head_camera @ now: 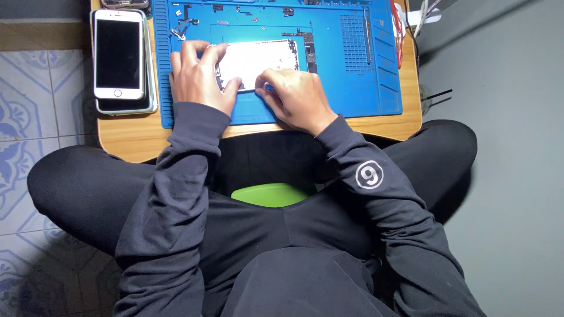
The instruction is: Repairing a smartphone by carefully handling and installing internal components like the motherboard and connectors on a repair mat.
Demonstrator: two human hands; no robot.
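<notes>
R hand (296, 97) near edge of blue mat (352, 70), fingers pinching lower edge of opened phone shell (261, 61). L hand (197, 76) curled over shell's left end, gripping it. Teardown looks midway: small parts, board strip (309, 50) already out, shell insides not yet cleared. White phone stack (119, 56) far left, untouched.

Blue mat (352, 70), white phone (118, 53), black sleeves (176, 194)

Both hands on an opened phone body (258, 61) lying mid blue mat (352, 88): left hand (197, 76) grips its left end, right hand (294, 97) presses its bottom edge. White phone (118, 53) stacked on others at the worktop (135, 138) left edge.
</notes>
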